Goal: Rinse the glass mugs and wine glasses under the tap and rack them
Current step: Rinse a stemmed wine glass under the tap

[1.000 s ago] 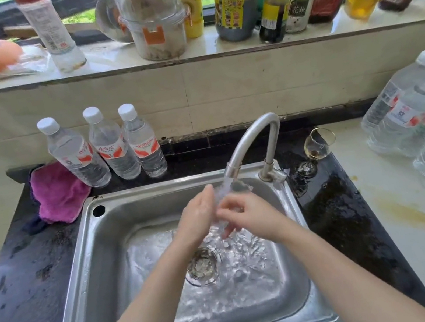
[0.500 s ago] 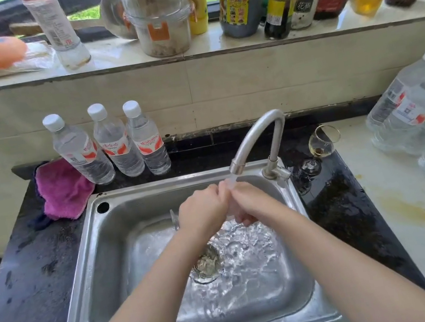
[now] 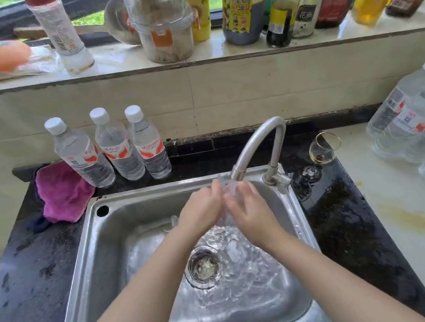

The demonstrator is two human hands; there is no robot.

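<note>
Both hands — left (image 3: pixel 203 210), right (image 3: pixel 252 210) — cup a glass (image 3: pixel 228 189) under the tap (image 3: pixel 256 150).

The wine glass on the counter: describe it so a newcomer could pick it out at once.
Start at the steel sink and its curved tap. Just right of the tap's base, on the dark wet counter, stands a small stemmed wine glass. Unlike the capped plastic water bottles further right, it is open-topped, with an amber tint at the bottom.
</note>
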